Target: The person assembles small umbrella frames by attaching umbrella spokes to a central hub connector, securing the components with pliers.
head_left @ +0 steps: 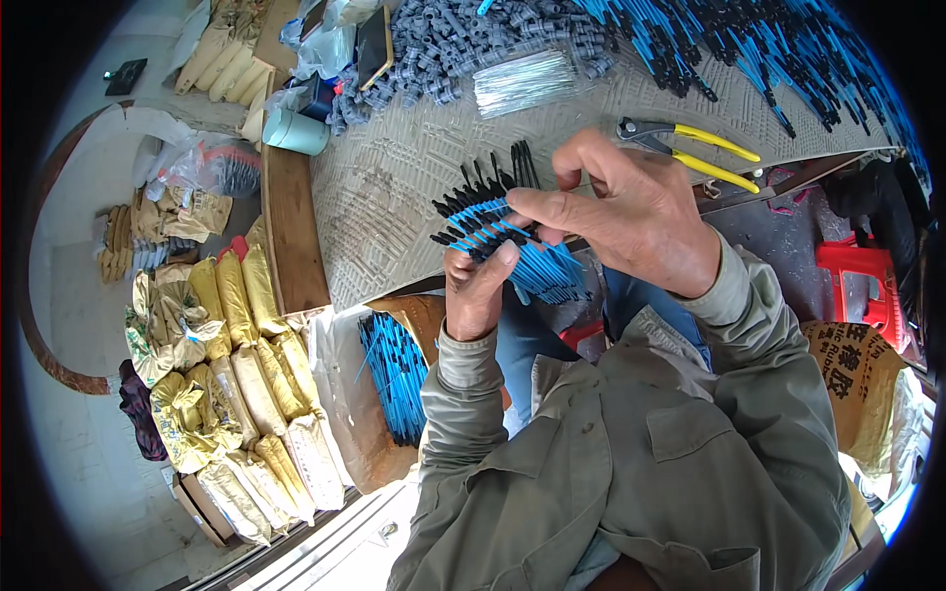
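Observation:
A fanned bundle of thin blue sticks with black ends (547, 271) is gripped in my left hand (478, 291), just over the table's near edge. Above it, my right hand (631, 212) is closed, thumb and forefinger pinched together beside the bundle's black ends. Whatever lies between those fingertips is too small to make out. Close by on the table are pliers with yellow handles (714, 143) and a flat stack of silver wires (522, 84).
Grey plastic pieces (453, 49) are heaped at the table's back. More blue-and-black sticks (749, 49) lie at the far right, and others fill a box (394, 379) below left. A pale green cup (296, 131) stands by the wooden edge. Yellow packages (261, 379) sit left, a red stool (862, 286) right.

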A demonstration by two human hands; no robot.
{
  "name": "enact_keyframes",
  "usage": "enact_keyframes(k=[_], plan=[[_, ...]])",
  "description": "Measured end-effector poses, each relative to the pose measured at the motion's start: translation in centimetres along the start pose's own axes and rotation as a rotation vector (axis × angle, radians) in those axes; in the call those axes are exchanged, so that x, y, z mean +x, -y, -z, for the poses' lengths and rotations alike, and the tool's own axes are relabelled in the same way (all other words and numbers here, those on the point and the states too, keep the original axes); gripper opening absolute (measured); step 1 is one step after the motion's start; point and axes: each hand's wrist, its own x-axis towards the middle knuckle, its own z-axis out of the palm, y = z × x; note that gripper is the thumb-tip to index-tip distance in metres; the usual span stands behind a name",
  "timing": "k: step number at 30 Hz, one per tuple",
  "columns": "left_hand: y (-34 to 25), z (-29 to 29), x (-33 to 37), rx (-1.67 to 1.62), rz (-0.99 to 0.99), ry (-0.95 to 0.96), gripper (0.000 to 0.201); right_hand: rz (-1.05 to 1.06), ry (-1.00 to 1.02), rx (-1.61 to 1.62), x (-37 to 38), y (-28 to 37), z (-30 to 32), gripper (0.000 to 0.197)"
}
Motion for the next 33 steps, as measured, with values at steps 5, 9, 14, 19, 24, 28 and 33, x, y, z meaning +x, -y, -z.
enact_keyframes(k=[5, 9, 14, 19, 24, 28, 33], plan=[[0.2, 0.1, -0.1, 0.025, -0.048, 0.006, 0.031, -0.014, -0.064, 0.018, -0.2, -0.2, -0.9, 0.041], [0.3, 0.2, 0.1, 0.021, -0.041, -0.002, 0.031, -0.068, -0.056, 0.147, -0.5, -0.3, -1.5, 0.042], [0.2, 0.0, 0.1, 0.010, -0.029, 0.003, 0.031, -0.077, -0.029, 0.155, -0.2, -0.2, -1.5, 0.042], [0.1, 0.2, 0.3, -0.030, 0.036, 0.013, 0.033, -0.145, -0.115, 0.297, -0.7, -0.8, -2.5, 0.043], [0.1, 0.2, 0.2, 0.079, -0.015, 0.029, 0.034, -0.120, -0.080, 0.231, -0.6, -0.4, -2.2, 0.045], [0.1, 0.0, 0.0, 0.059, -0.058, -0.001, 0.034, -0.068, -0.055, 0.157, -0.2, -0.4, -1.8, 0.044], [0.1, 0.1, -0.1, -0.001, -0.032, 0.006, 0.029, 0.030, -0.030, 0.087, 0.5, -0.5, -1.1, 0.039]])
